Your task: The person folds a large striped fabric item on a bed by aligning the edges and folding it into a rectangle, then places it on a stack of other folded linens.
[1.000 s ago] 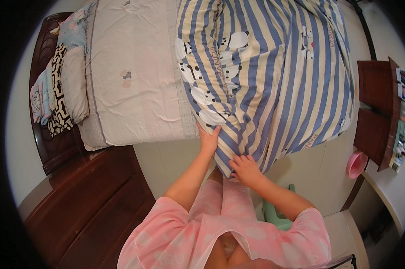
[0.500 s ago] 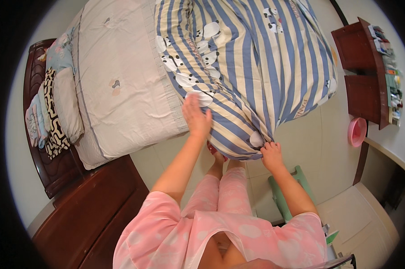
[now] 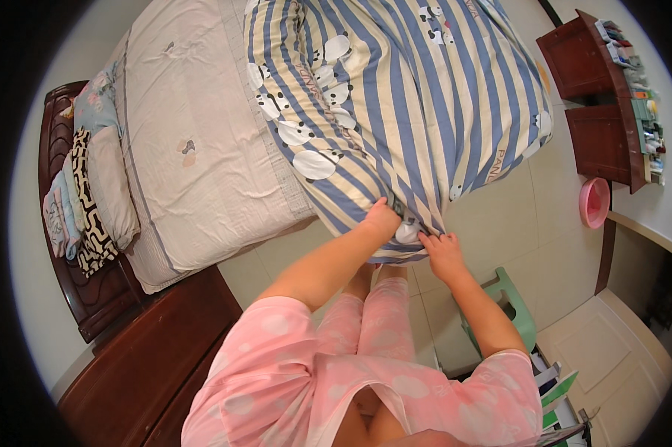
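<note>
A blue-and-cream striped duvet point(image 3: 403, 82) with panda prints lies bunched over the foot end of the bed, and its near corner hangs over the side. My left hand point(image 3: 383, 218) is closed on a fold of it near that corner, where a dark grey strip shows beside the fingers. Just to the right, my right hand point(image 3: 445, 253) pinches the duvet's edge with its fingers closed. White panda print shows between the two hands. The fingertips are partly hidden in the gathered cloth.
The bed point(image 3: 202, 112) has a pale sheet, with pillows point(image 3: 111, 186) at the brown headboard. A dark wooden cabinet point(image 3: 150, 357) stands at lower left. On the right are a green plastic stool point(image 3: 518, 309), a pink basin point(image 3: 595, 203) and a brown cabinet point(image 3: 600, 141) topped with small items.
My left hand has moved right and down from lying open on the duvet to gripping a fold beside my right hand. The right hand keeps its hold.
</note>
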Motion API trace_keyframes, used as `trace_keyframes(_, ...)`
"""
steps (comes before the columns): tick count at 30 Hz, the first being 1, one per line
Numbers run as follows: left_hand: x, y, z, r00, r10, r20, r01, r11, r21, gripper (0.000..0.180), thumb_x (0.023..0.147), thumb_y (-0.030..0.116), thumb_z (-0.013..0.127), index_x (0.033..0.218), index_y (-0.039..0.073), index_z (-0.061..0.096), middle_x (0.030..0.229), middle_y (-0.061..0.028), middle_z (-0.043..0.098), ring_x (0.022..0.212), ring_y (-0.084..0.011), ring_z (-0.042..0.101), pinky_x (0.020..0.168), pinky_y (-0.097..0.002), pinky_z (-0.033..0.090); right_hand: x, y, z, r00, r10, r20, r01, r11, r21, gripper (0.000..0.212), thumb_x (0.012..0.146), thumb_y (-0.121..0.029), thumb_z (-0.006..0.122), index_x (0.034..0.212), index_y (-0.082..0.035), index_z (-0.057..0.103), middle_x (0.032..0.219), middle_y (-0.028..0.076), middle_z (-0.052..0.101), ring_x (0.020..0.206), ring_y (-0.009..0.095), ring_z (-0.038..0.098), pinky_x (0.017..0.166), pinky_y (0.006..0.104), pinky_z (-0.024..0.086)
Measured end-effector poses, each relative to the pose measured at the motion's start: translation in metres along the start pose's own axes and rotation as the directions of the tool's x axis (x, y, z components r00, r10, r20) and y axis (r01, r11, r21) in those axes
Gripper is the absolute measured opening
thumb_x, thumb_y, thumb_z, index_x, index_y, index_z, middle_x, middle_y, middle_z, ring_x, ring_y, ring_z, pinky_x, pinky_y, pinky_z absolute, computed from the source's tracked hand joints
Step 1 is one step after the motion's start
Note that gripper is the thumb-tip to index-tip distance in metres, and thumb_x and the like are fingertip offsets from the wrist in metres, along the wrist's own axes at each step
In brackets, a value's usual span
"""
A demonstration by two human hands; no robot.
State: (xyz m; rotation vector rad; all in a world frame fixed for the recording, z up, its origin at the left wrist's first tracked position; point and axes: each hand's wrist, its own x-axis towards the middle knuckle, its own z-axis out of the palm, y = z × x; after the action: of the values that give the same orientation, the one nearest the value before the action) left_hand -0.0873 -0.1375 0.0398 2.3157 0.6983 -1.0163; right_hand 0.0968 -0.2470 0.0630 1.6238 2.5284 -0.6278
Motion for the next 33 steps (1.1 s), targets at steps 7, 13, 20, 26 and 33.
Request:
trace_keyframes(7,-0.102,-0.024,0.038,0.785,0.058,-0.617,-0.189,0.97,-0.149,0.039,0.059,0.009,0.065,0.096,0.014,0.055,0.087,0.0005,0.055,0.09,-0.02,0.051,0.089,-0.0367,0.032,0.001,0.01,0.031,0.999,0.002,-0.033,0.0,0.998,0.056,0.049,0.07,-0.002,0.052,0.117,-0.013,0.051,0.091,0.004,0.053,0.086,0.025,0.049,0.087,0.0467,0.033)
trace_keyframes(13,-0.154,-0.034,0.099,0.701,-0.246,-0.669,-0.043,0.922,-0.384,0.032,0.058,0.005,0.064,0.088,0.014,0.054,0.086,-0.0012,0.051,0.091,-0.0216,0.048,0.089,-0.0393,0.032,0.0,0.029,0.051,0.986,0.049,0.16,-0.055,0.998,0.035,0.045,0.072,-0.004,0.053,0.116,-0.014,0.051,0.105,0.004,0.051,0.108,0.024,0.045,0.102,0.0574,0.019)
trace_keyframes(20,-0.188,-0.058,0.187,0.614,-0.641,-0.461,0.425,0.76,-0.491,0.025,0.073,0.01,0.056,0.098,0.011,0.055,0.092,-0.0032,0.054,0.101,-0.0205,0.049,0.097,-0.0456,0.028,0.044,0.008,0.055,0.995,-0.077,0.068,0.076,0.997,0.013,0.05,0.07,-0.002,0.053,0.118,-0.016,0.051,0.123,0.005,0.045,0.119,0.025,0.038,0.101,0.0602,0.017)
trace_keyframes(26,-0.155,-0.069,0.107,0.137,-0.913,-0.386,0.126,0.402,-0.907,0.052,0.076,0.028,0.064,0.12,0.007,0.043,0.119,-0.0175,0.043,0.11,-0.0341,0.04,0.095,-0.0437,0.03,0.104,-0.031,0.021,0.989,-0.133,0.07,0.133,0.991,-0.001,0.045,0.075,-0.007,0.053,0.119,-0.016,0.05,0.125,0.008,0.045,0.122,0.027,0.036,0.101,0.0571,0.02)
trace_keyframes(33,-0.089,-0.069,0.063,0.2,-0.978,-0.058,0.383,0.132,-0.914,0.1,0.063,0.041,0.074,0.141,0.021,0.014,0.144,-0.0162,0.007,0.132,-0.0388,0.01,0.096,-0.0599,0.027,0.18,-0.093,-0.004,0.971,-0.236,0.032,0.233,0.97,0.069,0.062,0.072,-0.002,0.054,0.13,-0.021,0.04,0.132,0.009,0.038,0.122,0.032,0.035,0.099,0.0548,0.025)
